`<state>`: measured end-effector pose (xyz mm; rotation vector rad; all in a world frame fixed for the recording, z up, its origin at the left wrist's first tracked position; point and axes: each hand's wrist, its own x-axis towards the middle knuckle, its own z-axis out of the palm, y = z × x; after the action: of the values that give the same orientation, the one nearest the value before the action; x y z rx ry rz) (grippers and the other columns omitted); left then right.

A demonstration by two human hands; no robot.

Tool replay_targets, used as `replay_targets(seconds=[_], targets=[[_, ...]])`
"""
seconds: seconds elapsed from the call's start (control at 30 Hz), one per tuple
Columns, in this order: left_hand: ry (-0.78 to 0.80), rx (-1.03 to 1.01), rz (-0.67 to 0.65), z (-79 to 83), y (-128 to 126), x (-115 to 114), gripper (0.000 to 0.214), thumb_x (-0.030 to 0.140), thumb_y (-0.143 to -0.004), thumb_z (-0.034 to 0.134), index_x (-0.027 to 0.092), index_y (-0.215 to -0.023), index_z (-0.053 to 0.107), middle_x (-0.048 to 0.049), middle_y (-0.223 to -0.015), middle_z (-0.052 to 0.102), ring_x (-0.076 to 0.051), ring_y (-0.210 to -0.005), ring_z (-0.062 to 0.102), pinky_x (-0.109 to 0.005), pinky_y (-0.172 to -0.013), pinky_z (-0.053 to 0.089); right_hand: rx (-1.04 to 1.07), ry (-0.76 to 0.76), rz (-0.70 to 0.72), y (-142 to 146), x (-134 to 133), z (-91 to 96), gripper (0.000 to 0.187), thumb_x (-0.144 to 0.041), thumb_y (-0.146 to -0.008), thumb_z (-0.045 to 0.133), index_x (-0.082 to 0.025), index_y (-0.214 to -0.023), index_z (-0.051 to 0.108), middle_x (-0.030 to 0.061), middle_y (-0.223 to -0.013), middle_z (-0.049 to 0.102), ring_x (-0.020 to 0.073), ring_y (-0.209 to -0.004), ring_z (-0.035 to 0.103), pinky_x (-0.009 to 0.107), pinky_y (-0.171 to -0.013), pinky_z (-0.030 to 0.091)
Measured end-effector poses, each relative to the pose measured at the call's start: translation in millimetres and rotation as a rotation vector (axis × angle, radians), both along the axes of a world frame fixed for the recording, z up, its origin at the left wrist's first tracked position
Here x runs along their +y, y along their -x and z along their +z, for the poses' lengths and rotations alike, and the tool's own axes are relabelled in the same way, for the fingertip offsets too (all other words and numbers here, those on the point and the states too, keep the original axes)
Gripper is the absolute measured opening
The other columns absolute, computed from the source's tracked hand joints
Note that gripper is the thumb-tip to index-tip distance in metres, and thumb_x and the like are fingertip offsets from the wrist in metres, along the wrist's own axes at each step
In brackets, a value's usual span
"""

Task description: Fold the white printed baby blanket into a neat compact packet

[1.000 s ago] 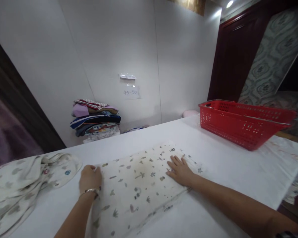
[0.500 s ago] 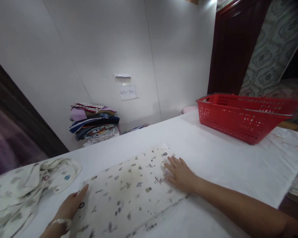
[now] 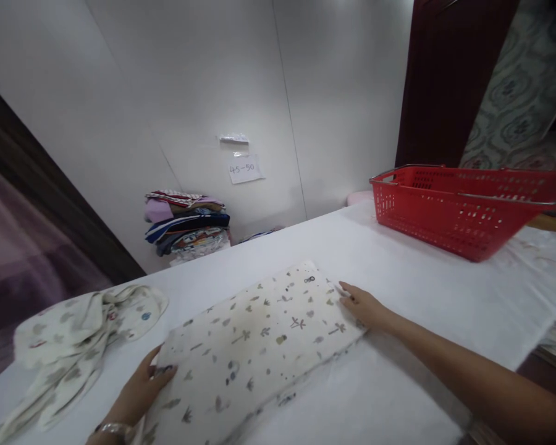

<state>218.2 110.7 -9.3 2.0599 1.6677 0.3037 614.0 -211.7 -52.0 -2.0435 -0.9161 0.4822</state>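
A folded cream cloth (image 3: 259,346) printed with small palm trees, leaves and shapes lies on the white table, with a faint yellowish patch near its middle. My left hand (image 3: 139,386), with a bracelet at the wrist, grips its left edge, thumb on top and the other fingers mostly hidden. At the opposite edge, my right hand (image 3: 366,307) holds the side of the cloth between thumb and fingers; its lower fingers are out of sight. To the left rests a crumpled cream cloth (image 3: 78,334) with grey cloud-like prints, apart from my hands.
A red plastic basket (image 3: 445,213) with metal handles stands at the table's back right. Beyond the far edge is a stack of folded clothes (image 3: 188,222) against the pale wall. A paper label (image 3: 246,169) reads "45-50". The white table (image 3: 412,278) extends around the cloth.
My right hand has gone from lying flat on the cloth to its right edge. My left hand has closed in on the left edge. The view has shifted slightly.
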Motion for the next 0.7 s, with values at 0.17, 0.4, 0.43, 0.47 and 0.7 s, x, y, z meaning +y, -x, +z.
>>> replay_targets(seconds=[0.17,0.4,0.43,0.47,0.7], targets=[[-0.112,0.301,-0.054,7.6,-15.9,6.1,0.067,0.045,-0.072,0.045,0.012,-0.129,0.034,-0.0111,-0.108,0.061,-0.030,-0.105,0.055,-0.041,-0.092,0.042,0.114,-0.006,-0.097,-10.0,-9.5,-6.4,0.053,-0.041,-0.072,0.058,-0.018,-0.120,0.056,0.0077,-0.094,0.065,0.0216,-0.079,0.059,0.035,-0.074,0.044],[-0.256,-0.020,-0.640,27.5,-159.9,-99.1,0.051,0.048,-0.079,0.041,0.020,-0.121,0.049,-0.0071,-0.124,0.053,-0.021,-0.105,0.054,-0.032,-0.088,0.044,0.183,0.005,-0.027,-0.5,3.6,12.9,0.047,-0.036,-0.071,0.058,-0.015,-0.113,0.061,0.0110,-0.109,0.062,0.0251,-0.096,0.057,0.035,-0.084,0.042],[-0.214,-0.092,-0.682,27.0,-183.0,-116.1,0.048,0.048,-0.079,0.042,0.021,-0.118,0.051,-0.0070,-0.119,0.056,-0.020,-0.100,0.056,-0.030,-0.082,0.046,0.201,-0.030,-0.034,3.3,5.1,15.3,0.049,-0.036,-0.072,0.057,-0.015,-0.116,0.058,0.0114,-0.111,0.060,0.0246,-0.097,0.056,0.035,-0.084,0.042],[-0.147,-0.145,-0.705,26.0,-204.7,-131.3,0.045,0.048,-0.078,0.044,0.022,-0.114,0.054,-0.0063,-0.111,0.060,-0.018,-0.090,0.059,-0.029,-0.076,0.048,0.191,-0.075,-0.044,8.3,5.8,17.2,0.050,-0.036,-0.074,0.056,-0.015,-0.119,0.056,0.0114,-0.112,0.059,0.0240,-0.097,0.056,0.035,-0.084,0.042],[0.347,-0.282,-0.490,5.2,-300.2,-167.1,0.049,0.056,-0.068,0.058,0.013,-0.092,0.059,-0.0102,-0.083,0.067,-0.019,-0.066,0.062,-0.028,-0.056,0.048,-0.388,-0.298,0.387,50.5,-8.4,23.9,0.039,-0.024,-0.080,0.050,-0.019,-0.118,0.050,0.0108,-0.113,0.052,0.0198,-0.098,0.051,0.034,-0.084,0.043]])
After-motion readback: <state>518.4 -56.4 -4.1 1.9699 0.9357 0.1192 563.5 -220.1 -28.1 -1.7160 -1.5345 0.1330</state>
